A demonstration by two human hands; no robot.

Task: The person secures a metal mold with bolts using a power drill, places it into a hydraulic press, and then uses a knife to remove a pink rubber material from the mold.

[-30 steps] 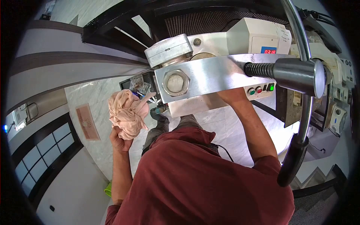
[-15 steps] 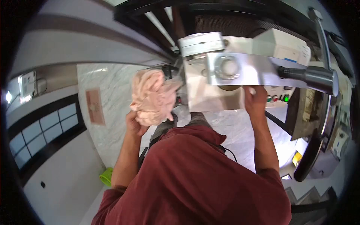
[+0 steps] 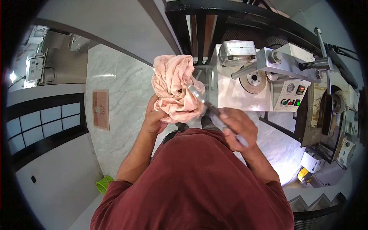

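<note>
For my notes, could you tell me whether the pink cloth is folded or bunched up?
Bunched up: the pink cloth is a crumpled wad in the left hand.

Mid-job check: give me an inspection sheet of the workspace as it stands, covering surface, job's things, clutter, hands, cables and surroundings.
Surface: white marble floor below; no worktable seen.
Job's things: bunched pink cloth with a flat metal bar laid against it.
Clutter: green object on the floor by the wall; brown mat farther off.
Hands: left hand grips the cloth from below; right hand holds the bar.
Cables: black cables run behind the machine.
Surroundings: metal press-like machine ahead, with a control panel of red and green buttons; dark-framed window on the left.
</note>
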